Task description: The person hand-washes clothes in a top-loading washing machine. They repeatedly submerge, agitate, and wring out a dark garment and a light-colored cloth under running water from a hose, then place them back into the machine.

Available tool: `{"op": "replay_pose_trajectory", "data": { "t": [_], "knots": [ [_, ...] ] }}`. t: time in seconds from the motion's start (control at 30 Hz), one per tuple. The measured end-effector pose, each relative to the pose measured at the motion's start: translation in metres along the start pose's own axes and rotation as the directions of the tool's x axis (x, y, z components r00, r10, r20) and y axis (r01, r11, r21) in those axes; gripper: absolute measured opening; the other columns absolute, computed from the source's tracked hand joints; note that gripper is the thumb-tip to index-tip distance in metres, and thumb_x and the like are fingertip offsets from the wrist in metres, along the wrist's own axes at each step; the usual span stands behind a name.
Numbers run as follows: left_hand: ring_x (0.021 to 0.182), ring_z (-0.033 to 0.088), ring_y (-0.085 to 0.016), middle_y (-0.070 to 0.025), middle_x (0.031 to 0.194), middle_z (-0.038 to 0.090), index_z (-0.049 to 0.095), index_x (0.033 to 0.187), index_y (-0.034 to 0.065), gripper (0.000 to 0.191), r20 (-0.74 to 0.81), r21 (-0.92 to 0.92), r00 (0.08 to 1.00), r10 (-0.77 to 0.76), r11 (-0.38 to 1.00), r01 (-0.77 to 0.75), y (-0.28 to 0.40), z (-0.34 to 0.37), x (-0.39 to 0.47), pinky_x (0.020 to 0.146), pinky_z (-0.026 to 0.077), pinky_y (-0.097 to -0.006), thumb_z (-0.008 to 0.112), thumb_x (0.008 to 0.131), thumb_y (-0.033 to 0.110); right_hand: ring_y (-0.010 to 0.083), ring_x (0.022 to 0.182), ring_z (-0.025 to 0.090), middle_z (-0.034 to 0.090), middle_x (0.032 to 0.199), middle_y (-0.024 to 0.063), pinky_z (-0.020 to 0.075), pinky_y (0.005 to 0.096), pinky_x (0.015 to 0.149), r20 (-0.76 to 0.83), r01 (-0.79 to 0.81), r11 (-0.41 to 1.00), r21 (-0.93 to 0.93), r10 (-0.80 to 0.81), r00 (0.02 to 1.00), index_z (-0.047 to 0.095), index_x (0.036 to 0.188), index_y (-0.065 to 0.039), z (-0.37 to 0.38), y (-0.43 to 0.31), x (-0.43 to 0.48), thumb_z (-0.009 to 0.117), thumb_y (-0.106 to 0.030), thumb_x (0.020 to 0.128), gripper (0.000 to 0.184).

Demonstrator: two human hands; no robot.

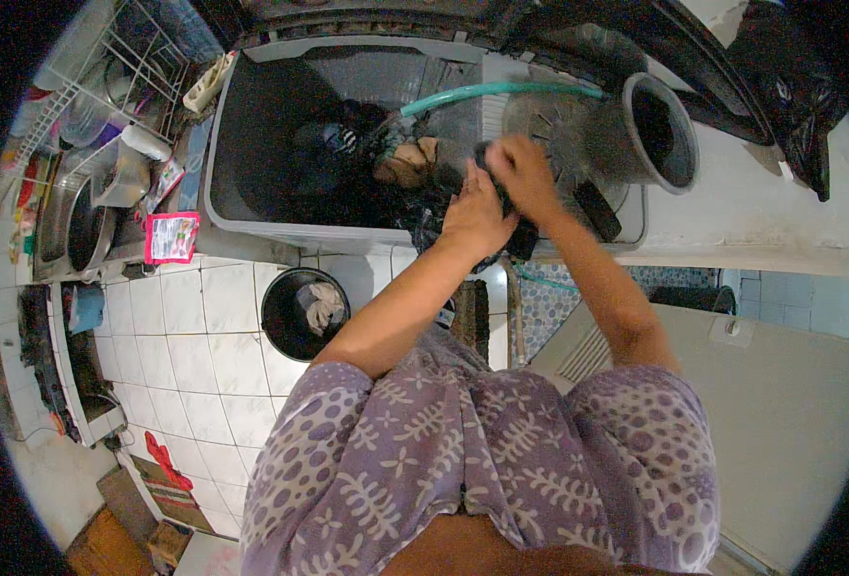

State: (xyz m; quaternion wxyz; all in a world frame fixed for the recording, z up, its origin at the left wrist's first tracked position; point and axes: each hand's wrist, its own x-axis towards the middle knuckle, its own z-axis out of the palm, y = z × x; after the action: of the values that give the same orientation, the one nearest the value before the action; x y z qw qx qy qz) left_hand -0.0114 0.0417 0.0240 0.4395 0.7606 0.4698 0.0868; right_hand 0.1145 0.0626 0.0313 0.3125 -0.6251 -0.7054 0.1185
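Note:
Wet black cloth [430, 223] hangs over the front rim of a grey washing tub [309, 232]. My left hand [478, 212] lies on this cloth with its fingers stretched out. Just right of it, my right hand [521, 173] is curled and blurred, shut on a dark bunch of the cloth. Inside the tub, to the left of my hands, lie dark clothes [338, 137] and a tan cloth [410, 160]. A teal hose [482, 92] reaches over the tub, its end above the clothes. Under my right forearm is a dark block-like object [597, 210].
A grey bucket [690, 165] lies tilted at the tub's right end. On the tiled floor stands a black bucket [269, 317] with a pale cloth [323, 308] in it. A wire dish rack [140, 43] and a metal pot [93, 223] are at the left; a pale door [777, 417] is at the right.

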Motion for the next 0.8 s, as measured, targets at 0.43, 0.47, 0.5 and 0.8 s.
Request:
{"op": "replay_pose_trajectory", "data": {
  "t": [0.43, 0.47, 0.5, 0.8],
  "knots": [
    [0.133, 0.022, -0.038, -0.0303, 0.144, 0.008, -0.002, 0.137, -0.0101, 0.105, 0.070, 0.049, 0.996, 0.058, 0.997, -0.061, -0.003, -0.006, -0.002, 0.104, 0.027, -0.0498, 0.064, 0.076, 0.045, 0.0351, 0.083, 0.056, 0.059, 0.088, 0.0158, 0.0428, 0.0471, 0.073, -0.124, -0.228, 0.974, 0.003, 0.226, 0.966, 0.060, 0.076, -0.008, 0.011, 0.019, -0.008, 0.055, -0.039, 0.082, 0.032],
    [0.133, 0.020, -0.038, -0.0308, 0.144, 0.006, -0.002, 0.138, -0.0080, 0.105, 0.017, 0.129, 0.989, 0.145, 0.981, -0.146, -0.017, 0.008, 0.005, 0.103, 0.027, -0.0525, 0.065, 0.075, 0.042, 0.0352, 0.083, 0.056, 0.059, 0.088, 0.0156, 0.0427, 0.0473, 0.072, -0.041, -0.111, 0.989, -0.100, 0.107, 0.993, 0.060, 0.076, -0.007, -0.003, -0.008, -0.035, 0.054, -0.039, 0.083, 0.033],
    [0.133, 0.021, -0.038, -0.0309, 0.144, 0.006, -0.002, 0.138, -0.0073, 0.104, -0.025, 0.163, 0.986, 0.167, 0.973, -0.161, -0.025, 0.022, 0.010, 0.103, 0.027, -0.0520, 0.065, 0.075, 0.042, 0.0353, 0.083, 0.057, 0.059, 0.088, 0.0154, 0.0426, 0.0475, 0.072, 0.047, 0.005, 0.980, -0.200, 0.005, 0.999, 0.060, 0.076, -0.007, -0.012, -0.021, -0.050, 0.054, -0.040, 0.083, 0.034],
    [0.133, 0.021, -0.039, -0.0328, 0.142, 0.010, 0.004, 0.135, -0.0141, 0.101, -0.014, 0.303, 0.986, 0.164, 0.941, -0.152, 0.010, -0.009, -0.025, 0.107, 0.022, -0.0470, 0.058, 0.077, 0.050, 0.0363, 0.070, 0.053, 0.054, 0.072, 0.0161, 0.0377, 0.0456, 0.059, -0.190, -0.040, 0.979, -0.199, 0.002, 0.982, 0.052, 0.063, -0.003, 0.015, 0.022, 0.040, 0.059, -0.032, 0.080, 0.034]
  ]
}}
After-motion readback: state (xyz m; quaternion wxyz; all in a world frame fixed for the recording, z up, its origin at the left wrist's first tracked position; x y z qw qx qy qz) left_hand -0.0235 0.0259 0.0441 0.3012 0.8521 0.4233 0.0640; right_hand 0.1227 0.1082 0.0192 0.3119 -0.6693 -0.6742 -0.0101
